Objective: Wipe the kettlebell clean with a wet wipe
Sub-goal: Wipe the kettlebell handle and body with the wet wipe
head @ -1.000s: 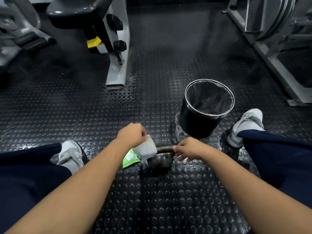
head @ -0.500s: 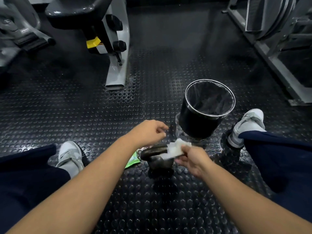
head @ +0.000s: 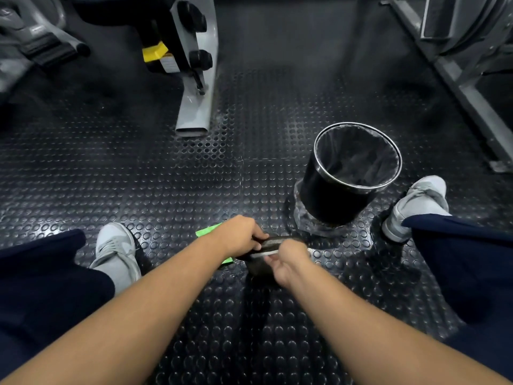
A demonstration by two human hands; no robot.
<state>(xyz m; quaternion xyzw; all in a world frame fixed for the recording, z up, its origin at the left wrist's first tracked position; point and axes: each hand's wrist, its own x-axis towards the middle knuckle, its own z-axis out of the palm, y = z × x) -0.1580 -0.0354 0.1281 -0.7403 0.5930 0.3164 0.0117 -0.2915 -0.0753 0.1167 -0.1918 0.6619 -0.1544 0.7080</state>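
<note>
Gripping the left end of the handle, the left hand [head: 239, 238] now has its fingers curled round the kettlebell [head: 270, 243]. Half a second ago that hand hovered above the bar with its fingers loose and nothing in them. The right hand [head: 289, 263] has closed in from the near side, and its fingers pinch the wet wipe [head: 262, 254] against the underside of the handle. Only a thin white edge of the wipe shows (earlier it stood out as a crumpled bunch on top of the bar), and a second ago it was in the left hand.

The kettlebell stands on the studded rubber floor [head: 194, 176] between the person's legs, its dark body mostly hidden under the two hands. A green packet [head: 209, 232] lies on the floor just to its left, partly covered by the left wrist, and more of it shows beyond the hand than before. The black bin [head: 330, 198] with its liner stands near, beyond and to the right. The left shoe [head: 116, 245] and the right shoe [head: 416, 204] rest on either side.
</note>
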